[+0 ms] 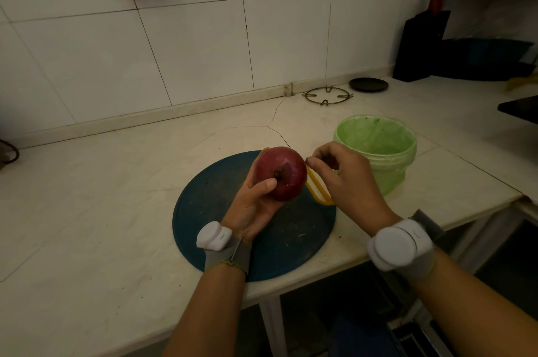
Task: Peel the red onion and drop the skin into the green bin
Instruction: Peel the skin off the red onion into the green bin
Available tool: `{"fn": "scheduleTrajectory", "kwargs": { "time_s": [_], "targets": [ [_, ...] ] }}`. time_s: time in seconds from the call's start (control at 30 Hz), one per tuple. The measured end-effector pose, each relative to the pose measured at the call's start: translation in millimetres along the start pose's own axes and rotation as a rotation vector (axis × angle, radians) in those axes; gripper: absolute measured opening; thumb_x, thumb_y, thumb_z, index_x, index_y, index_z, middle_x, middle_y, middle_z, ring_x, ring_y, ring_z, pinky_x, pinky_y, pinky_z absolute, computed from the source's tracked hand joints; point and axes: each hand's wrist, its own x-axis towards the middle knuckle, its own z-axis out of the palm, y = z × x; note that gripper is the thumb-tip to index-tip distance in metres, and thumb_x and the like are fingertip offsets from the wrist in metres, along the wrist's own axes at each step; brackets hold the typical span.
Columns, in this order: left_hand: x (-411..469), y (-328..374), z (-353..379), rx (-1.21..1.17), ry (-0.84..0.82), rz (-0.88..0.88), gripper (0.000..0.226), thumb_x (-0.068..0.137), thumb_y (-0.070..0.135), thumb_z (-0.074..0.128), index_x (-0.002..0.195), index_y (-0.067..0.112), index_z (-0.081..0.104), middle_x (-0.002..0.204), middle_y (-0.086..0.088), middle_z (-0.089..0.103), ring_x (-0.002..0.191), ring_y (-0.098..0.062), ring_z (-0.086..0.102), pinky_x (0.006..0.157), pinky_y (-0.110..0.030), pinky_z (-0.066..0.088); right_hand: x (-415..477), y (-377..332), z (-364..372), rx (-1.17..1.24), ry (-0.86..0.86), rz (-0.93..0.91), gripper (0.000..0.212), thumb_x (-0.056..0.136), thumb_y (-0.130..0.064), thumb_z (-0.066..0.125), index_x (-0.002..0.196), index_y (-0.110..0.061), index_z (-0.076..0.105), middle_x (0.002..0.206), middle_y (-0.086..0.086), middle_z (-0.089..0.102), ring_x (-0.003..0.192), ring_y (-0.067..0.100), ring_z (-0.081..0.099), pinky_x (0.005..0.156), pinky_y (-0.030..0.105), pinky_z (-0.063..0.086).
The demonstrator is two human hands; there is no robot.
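I'm seeing one onion (pixel 281 173) and one bin (pixel 391 171); my left hand (pixel 253 205) is gripping the onion, my right hand (pixel 340 173) is curling beside it, hold unclear

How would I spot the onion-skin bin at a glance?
Start at the round dark cutting board on the pale counter. Just right of it, behind the right hand, stands the green bin: the only translucent green, open-topped tub there.
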Motion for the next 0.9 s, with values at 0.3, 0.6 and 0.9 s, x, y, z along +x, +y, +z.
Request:
{"fn": "scheduleTrajectory", "kwargs": {
  "time_s": [0.3, 0.6, 0.9],
  "targets": [
    [-2, 2, 1, -0.061, -0.051, -0.038, 0.067, 0.047, 0.020, 0.091, 0.110, 0.026, 0.071, 0.114, -0.007, 0.069, 0.109, -0.030, 0.063, 0.087, -0.046, 0.054, 34, 2, -76, -0.259, 0.214, 0.059, 0.013, 0.078, -0.023, 0.072, 0.086, -0.014, 0.067, 0.078, -0.004, 0.061, 0.071, 0.008, 0.055, 0.067, 0.013, 0.041],
    [-3, 2, 4, -0.004, -0.025, -0.086, 0.062, 0.038, 0.025, 0.094, 0.096, 0.019, 0.077, 0.105, -0.008, 0.072, 0.100, -0.027, 0.067, 0.085, -0.041, 0.056, 48, 21, -78, -0.346, 0.107, 0.099, 0.012, 0.087, -0.008, 0.061, 0.090, -0.018, 0.068, 0.091, -0.001, 0.069, 0.082, 0.009, 0.059, 0.079, 0.021, 0.042],
    [-4, 0, 5, 0.038, 0.030, -0.152, 0.084, 0.037, 0.030, 0.094, 0.114, 0.018, 0.061, 0.105, -0.009, 0.072, 0.099, -0.029, 0.068, 0.074, -0.038, 0.058, 41, -23, -57, -0.316, -0.229, -0.310, 0.014, 0.082, -0.026, 0.067, 0.095, -0.021, 0.070, 0.091, -0.008, 0.066, 0.078, 0.002, 0.056, 0.072, 0.017, 0.049]
  ]
}}
